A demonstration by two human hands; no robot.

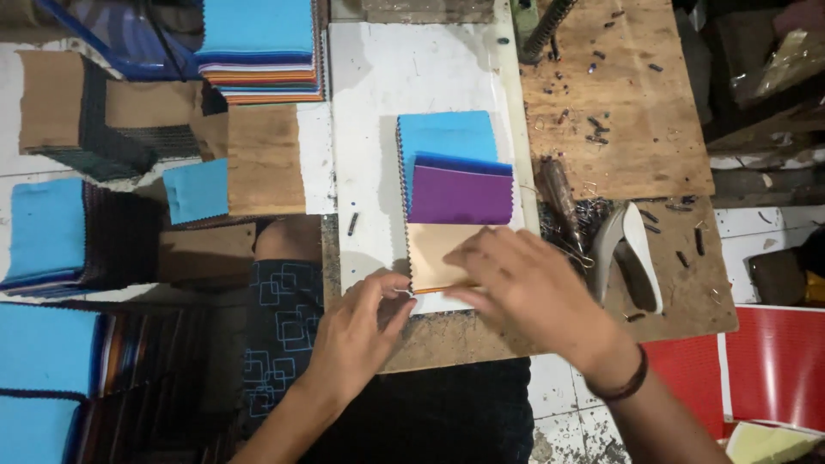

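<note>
The left hand (357, 331) pinches the swatch stack's (455, 202) near corner; the right hand (524, 288) presses flat atop.

Light's pretty even on the white board (378, 77) — bright there, dim off to its left (stacks go murky), hands slightly motion-blurred just below it.

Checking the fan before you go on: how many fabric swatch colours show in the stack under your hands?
3: blue swatch at the far end, purple swatch in the middle, tan swatch nearest, under both hands. More may be hidden beneath.
</note>
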